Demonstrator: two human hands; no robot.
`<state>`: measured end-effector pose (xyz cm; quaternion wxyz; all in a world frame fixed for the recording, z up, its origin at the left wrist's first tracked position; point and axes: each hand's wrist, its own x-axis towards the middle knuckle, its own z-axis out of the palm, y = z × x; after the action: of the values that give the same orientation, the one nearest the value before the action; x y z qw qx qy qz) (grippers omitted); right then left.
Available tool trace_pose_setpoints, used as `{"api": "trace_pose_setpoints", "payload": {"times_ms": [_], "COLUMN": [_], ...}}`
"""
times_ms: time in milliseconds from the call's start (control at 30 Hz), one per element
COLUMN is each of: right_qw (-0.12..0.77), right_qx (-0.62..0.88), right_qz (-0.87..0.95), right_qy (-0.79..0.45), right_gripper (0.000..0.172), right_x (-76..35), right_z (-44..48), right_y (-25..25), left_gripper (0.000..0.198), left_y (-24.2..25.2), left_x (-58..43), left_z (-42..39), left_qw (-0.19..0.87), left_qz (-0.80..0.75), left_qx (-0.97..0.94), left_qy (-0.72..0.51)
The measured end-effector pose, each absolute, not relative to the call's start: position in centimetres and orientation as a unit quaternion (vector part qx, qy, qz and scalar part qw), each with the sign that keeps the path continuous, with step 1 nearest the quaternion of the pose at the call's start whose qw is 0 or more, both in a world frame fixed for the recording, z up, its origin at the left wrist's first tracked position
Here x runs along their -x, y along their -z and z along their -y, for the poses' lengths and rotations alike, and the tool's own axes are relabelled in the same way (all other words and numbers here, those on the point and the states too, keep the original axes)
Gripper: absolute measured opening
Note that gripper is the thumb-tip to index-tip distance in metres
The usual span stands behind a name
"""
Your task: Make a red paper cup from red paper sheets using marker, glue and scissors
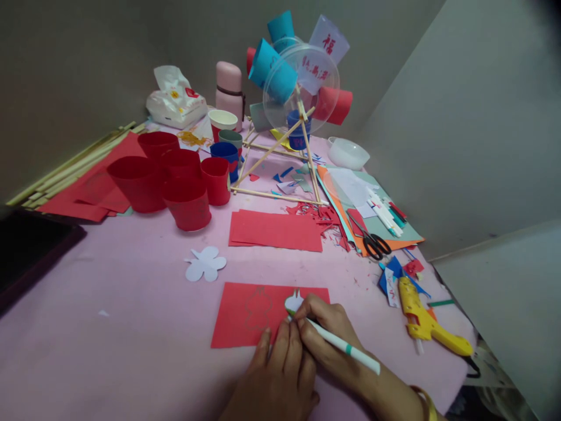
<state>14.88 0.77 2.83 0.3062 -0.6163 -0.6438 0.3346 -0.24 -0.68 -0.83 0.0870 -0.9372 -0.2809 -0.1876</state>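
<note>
A red paper sheet (245,313) lies on the pink table (131,327) in front of me, with a faint pencilled flower outline on it. A small white paper template (294,302) rests on the sheet's right part. My left hand (276,383) lies with its fingers stretched flat, pressing on the sheet and template. My right hand (328,339) is closed round a white pen with a green band (346,347), its tip against the template's edge. A white flower cut-out (205,264) lies further back on the table.
Several red cups (175,178) stand at the back left. A cup-and-stick wheel model (294,82) stands behind a second red sheet (276,230). Scissors (372,241), a paper stack and a yellow glue gun (427,323) lie to the right. A dark tablet (30,245) sits left.
</note>
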Motion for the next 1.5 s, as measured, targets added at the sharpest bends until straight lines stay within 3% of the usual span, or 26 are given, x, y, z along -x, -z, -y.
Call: {"api": "trace_pose_setpoints", "payload": {"times_ms": [833,967,1100,1333,1500], "right_qw": [0.332,0.409,0.498,0.39,0.436], "right_qx": [0.616,0.609,0.642,0.65,0.625], "right_qz": [0.608,0.573,0.516,0.611,0.579], "right_qy": [-0.376,-0.365,-0.271,-0.229,-0.29], "right_gripper": [0.012,0.011,0.005,0.008,0.002], "right_x": [-15.1,-15.6,-16.2,-16.0,-15.9], "right_z": [-0.4,-0.3,-0.7,-1.4,-1.3], "right_y": [-2.6,-2.3,-1.8,-1.7,-1.6], "left_gripper": [0.039,0.038,0.039,0.041,0.037], "left_y": [0.4,0.5,1.0,1.0,0.5], "left_x": [0.2,0.3,0.3,0.4,0.6], "left_z": [0.6,0.6,0.6,0.6,0.4], "left_qw": [0.074,0.077,0.074,0.048,0.057], "left_qz": [0.288,0.286,0.291,0.316,0.307], "left_qx": [0.936,0.936,0.934,0.926,0.927], "left_qy": [0.187,0.19,0.194,0.199,0.207]}}
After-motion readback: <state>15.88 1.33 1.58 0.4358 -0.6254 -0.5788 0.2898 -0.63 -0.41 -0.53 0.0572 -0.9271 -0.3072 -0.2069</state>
